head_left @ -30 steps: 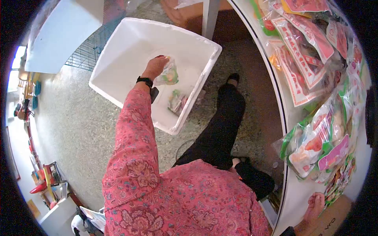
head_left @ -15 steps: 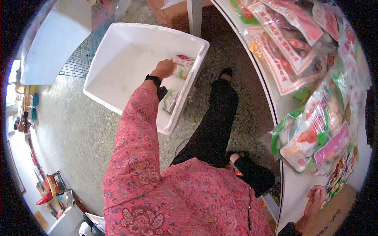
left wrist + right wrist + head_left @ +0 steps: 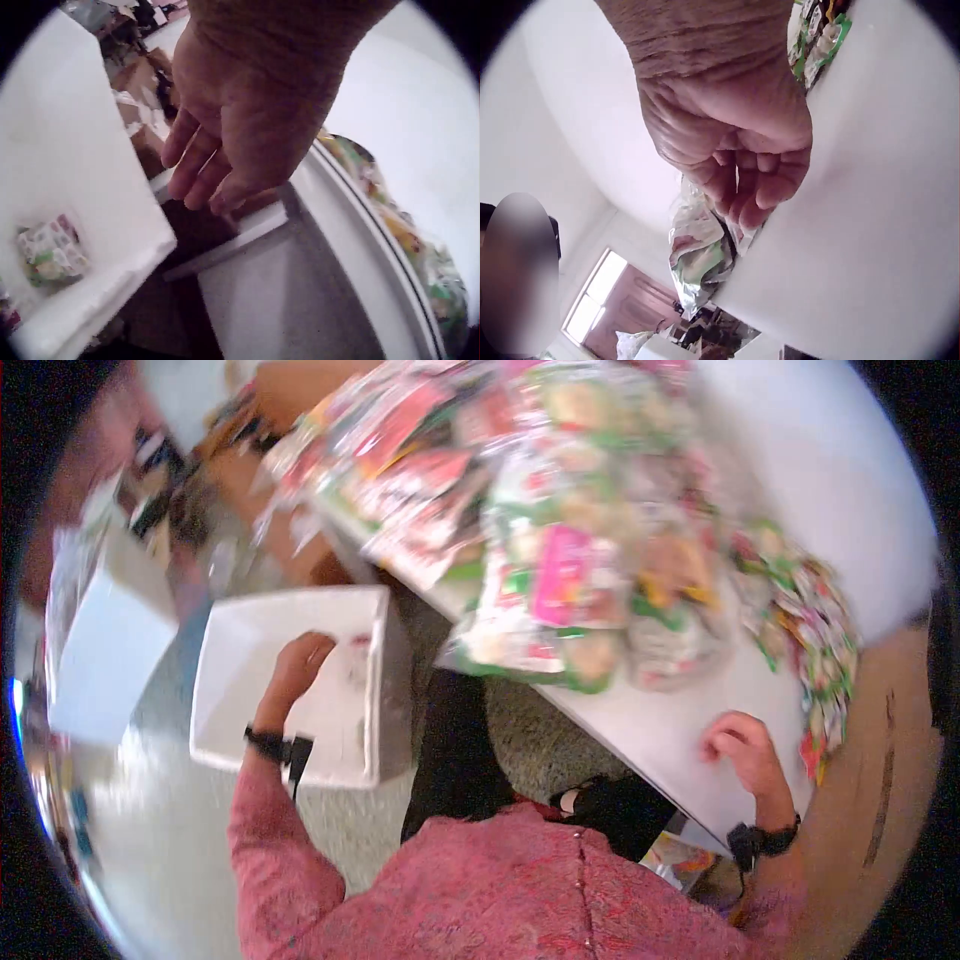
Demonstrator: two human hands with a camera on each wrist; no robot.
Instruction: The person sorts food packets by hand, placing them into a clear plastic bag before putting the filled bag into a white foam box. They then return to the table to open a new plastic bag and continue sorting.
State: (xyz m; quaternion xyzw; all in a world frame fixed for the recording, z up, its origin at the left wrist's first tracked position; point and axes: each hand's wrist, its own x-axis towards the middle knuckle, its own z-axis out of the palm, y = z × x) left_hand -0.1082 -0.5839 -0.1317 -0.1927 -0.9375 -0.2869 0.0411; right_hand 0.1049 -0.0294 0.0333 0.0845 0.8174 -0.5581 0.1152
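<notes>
My left hand (image 3: 300,668) hangs over the white foam box (image 3: 377,690) with nothing in it; the left wrist view shows its fingers (image 3: 199,176) loosely bent beside the box's edge. Inside the box, a printed plastic food packet (image 3: 52,251) lies near the wall. My right hand (image 3: 745,752) is above the white table (image 3: 640,735), its fingers loosely curled and holding nothing. Large clear bags of packaged food (image 3: 560,575) lie just beyond it, one with a bright pink label. To its right spreads a row of small colourful packets (image 3: 815,630).
More red-and-white printed packets (image 3: 415,485) are heaped at the table's far left. A brown cardboard surface (image 3: 880,730) borders the table on the right. A white panel-like box (image 3: 115,635) stands left of the foam box. My legs (image 3: 455,760) are between box and table.
The left hand has let go of the food packet, now in the box, and lifted. The head view has swung right toward the table, showing more of the right hand.
</notes>
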